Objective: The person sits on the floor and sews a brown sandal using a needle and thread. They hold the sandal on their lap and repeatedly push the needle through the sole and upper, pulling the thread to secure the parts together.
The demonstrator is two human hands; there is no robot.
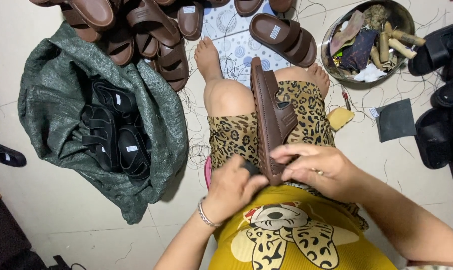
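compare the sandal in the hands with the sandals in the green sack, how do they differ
The brown sandal is brown; the sandals in the green sack are black. The brown sandal stands on its edge on the lap, gripped by the left hand and right hand; the black ones lie loose in a heap, untouched. The brown one is single; the black ones are several. Both kinds share a strapped, thick-soled design.

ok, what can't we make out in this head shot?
- Dark tool in the left hand: mostly hidden by the fingers, kind unclear.
- Heel end of the brown sandal: covered by the right hand.
- Green sack: its folds hide how many black sandals are inside.
- Brown sandal pile: cut off by the top edge.
- Metal bowl: contents too jumbled to tell.
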